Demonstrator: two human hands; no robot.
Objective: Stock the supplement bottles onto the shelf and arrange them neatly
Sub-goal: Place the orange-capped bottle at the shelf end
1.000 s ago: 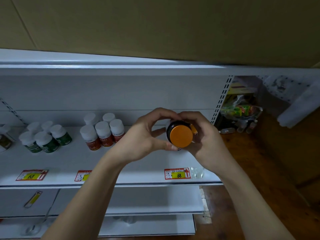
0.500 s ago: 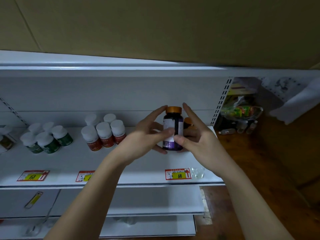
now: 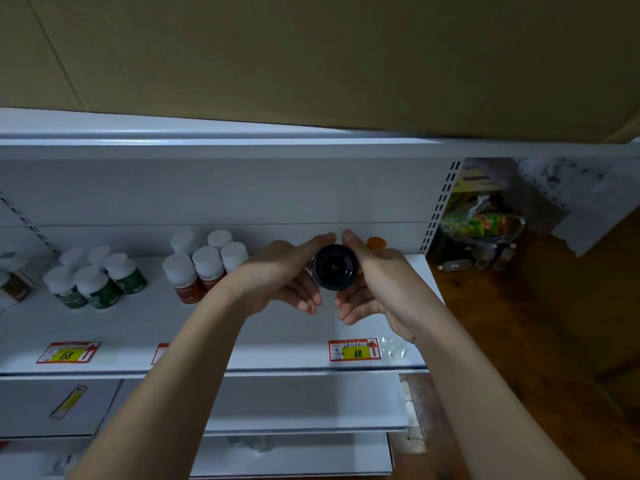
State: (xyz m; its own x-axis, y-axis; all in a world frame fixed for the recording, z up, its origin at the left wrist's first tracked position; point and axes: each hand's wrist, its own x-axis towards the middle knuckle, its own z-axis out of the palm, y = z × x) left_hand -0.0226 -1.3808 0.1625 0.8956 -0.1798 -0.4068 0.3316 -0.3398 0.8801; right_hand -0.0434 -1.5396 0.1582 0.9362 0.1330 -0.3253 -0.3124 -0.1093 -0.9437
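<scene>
A dark supplement bottle [image 3: 334, 267] is tipped so that its round black base faces me, above the white shelf [image 3: 277, 334]. My left hand [image 3: 280, 282] holds it from the left and my right hand [image 3: 375, 282] from the right, fingers curved round its sides. Behind my right hand the orange cap of a second bottle [image 3: 376, 242] shows on the shelf. Left of my hands stand several white-capped bottles with red labels [image 3: 201, 268] and further left several with green labels [image 3: 93, 278].
Price tags [image 3: 355, 349] sit on the shelf's front lip. A lower white shelf [image 3: 304, 403] lies beneath. Right of the shelf upright, a plastic bag [image 3: 485, 223] and small bottles [image 3: 485, 258] lie on the wooden floor. Cardboard covers the top.
The bottle stood upright between my hands half a second ago; now it is tipped with its black base toward me. A second ago its orange cap faced me.
</scene>
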